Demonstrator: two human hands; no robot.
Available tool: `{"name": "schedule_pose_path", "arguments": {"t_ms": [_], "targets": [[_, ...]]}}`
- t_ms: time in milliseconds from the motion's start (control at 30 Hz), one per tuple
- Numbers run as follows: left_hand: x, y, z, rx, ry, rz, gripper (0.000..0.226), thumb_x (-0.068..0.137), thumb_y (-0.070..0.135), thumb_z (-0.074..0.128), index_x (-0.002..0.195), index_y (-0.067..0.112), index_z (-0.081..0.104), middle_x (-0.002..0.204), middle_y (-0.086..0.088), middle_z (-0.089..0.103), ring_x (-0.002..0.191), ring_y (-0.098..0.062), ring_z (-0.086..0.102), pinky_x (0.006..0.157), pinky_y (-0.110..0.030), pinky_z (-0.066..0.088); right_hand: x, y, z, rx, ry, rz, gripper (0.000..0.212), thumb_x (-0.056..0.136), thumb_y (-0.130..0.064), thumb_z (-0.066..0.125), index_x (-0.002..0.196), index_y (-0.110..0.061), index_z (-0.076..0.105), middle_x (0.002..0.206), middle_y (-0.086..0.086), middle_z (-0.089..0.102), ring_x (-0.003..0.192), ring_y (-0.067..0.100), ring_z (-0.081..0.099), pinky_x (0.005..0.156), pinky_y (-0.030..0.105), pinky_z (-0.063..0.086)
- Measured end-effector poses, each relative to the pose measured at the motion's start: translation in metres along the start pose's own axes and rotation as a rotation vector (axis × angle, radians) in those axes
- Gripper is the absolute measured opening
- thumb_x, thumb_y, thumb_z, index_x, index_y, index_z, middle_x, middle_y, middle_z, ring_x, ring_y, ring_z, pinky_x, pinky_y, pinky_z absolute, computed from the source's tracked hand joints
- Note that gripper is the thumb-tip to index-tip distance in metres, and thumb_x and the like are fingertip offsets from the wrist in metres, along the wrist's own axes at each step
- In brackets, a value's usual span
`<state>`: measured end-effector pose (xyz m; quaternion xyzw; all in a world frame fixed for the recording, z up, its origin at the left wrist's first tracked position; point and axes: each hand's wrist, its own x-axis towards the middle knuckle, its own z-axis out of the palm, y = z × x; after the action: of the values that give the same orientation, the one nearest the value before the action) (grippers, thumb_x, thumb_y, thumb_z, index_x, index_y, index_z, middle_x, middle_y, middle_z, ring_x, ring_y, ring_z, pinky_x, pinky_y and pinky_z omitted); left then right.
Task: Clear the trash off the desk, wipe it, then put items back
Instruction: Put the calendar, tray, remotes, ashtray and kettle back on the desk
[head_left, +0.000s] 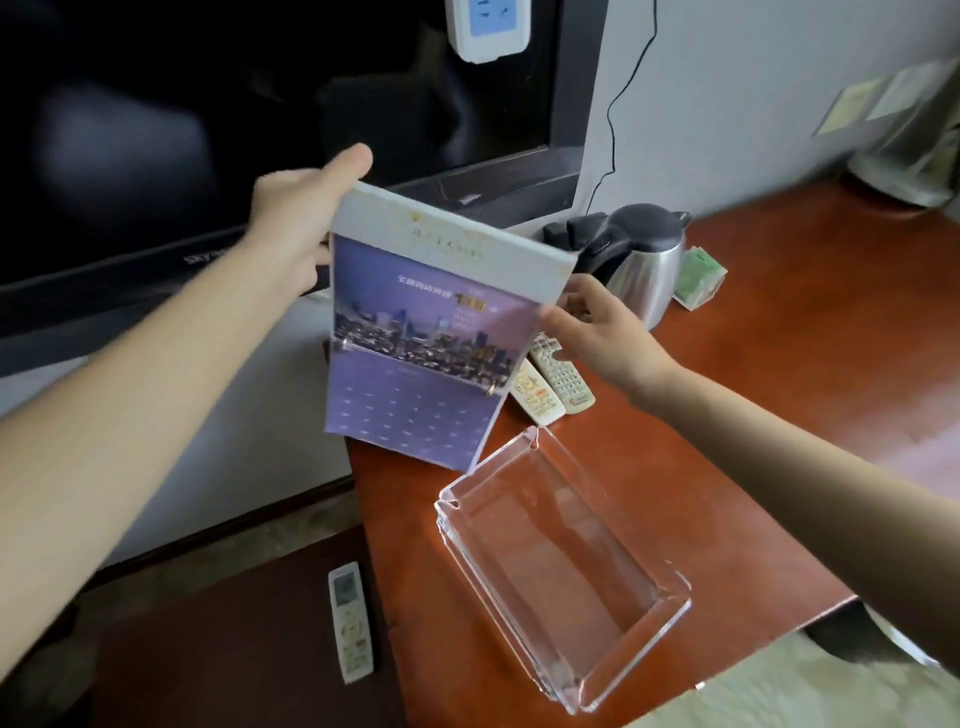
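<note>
Left hand (291, 228) up at the top left corner of a purple card (426, 338), thumb laid over the top edge and fingers hidden behind it, gripping. Right hand (597, 332) at the card's right edge, fingers loosely curled with their tips against it. Cannot tell whether pinching or only touching, as that spot is blurred.

Card held upright and a little tilted over the left end of the reddish-brown table (753, 364). Printed with a night skyline under a pale header strip, lower corner down close to the tabletop. Contact there not clear.

Just in front of the card, flat on the table: a clear tray (639, 654), set at an angle, nothing seen inside it. Behind the card's right side, two white remotes (550, 384) lying side by side, partly covered by the right hand. Farther back, a steel kettle (644, 265) with a black lid, and a green packet (701, 275) just to its right.

To the left, a dark television (208, 130) behind the left arm, and a black cable (623, 104) running down the wall beside it. On a lower dark surface left of the table, a third remote (352, 621), face up.
</note>
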<state>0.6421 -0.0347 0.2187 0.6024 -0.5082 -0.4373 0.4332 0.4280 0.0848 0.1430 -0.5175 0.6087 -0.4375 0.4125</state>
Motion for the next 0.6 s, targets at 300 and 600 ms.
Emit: {"name": "schedule_pose_path", "arguments": {"t_ms": [300, 600], "targets": [[-0.002, -0.052, -0.02, -0.205, 0.003, -0.002, 0.028, 0.089, 0.047, 0.056, 0.076, 0.022, 0.059, 0.082, 0.004, 0.071, 0.085, -0.016, 0.068, 0.08, -0.035, 0.055, 0.056, 0.024, 0.011, -0.004, -0.02, -0.036, 0.027, 0.096, -0.003, 0.04, 0.113, -0.018, 0.054, 0.081, 0.015, 0.058, 0.068, 0.02, 0.057, 0.078, 0.045, 0.053], [-0.025, -0.119, -0.066, -0.081, -0.258, 0.168, 0.04, 0.088, 0.004, 0.055, 0.119, 0.026, 0.042, 0.102, 0.008, 0.068, 0.094, -0.007, 0.065, 0.08, -0.025, 0.053, 0.082, 0.029, 0.038, -0.141, -0.04, -0.185, 0.031, 0.094, -0.003, 0.044, 0.123, -0.015, 0.047, 0.075, -0.007, 0.055, 0.065, 0.002, 0.054, 0.068, 0.021, 0.053]]}}
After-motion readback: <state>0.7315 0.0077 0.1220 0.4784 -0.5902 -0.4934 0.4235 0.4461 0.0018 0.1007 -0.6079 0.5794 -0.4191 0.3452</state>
